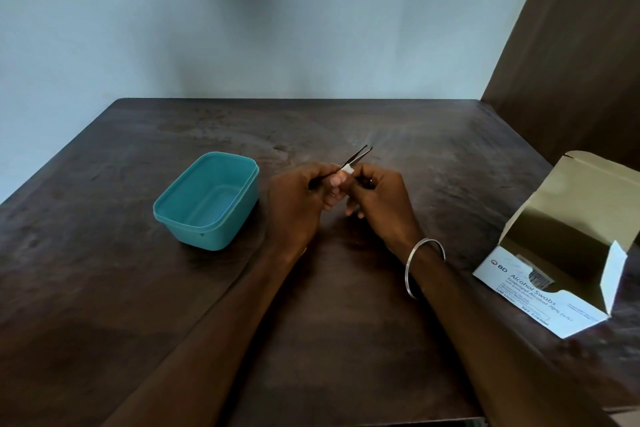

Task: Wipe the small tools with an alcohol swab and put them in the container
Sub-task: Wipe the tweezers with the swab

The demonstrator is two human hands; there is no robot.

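Note:
Above the middle of the table, my left hand (300, 202) grips the handle end of dark metal tweezers (358, 155), whose two tips point up and to the right. My right hand (380, 202) pinches a small white alcohol swab (347, 169) around the tweezers' shaft, right beside my left thumb. A teal plastic container (207, 199) stands open to the left of my hands, with nothing visible inside it.
An opened white box of alcohol swabs (554, 295) lies at the right side of the dark wooden table (138, 288), its flaps up. A brown panel rises at the back right, and a pale wall stands behind the table.

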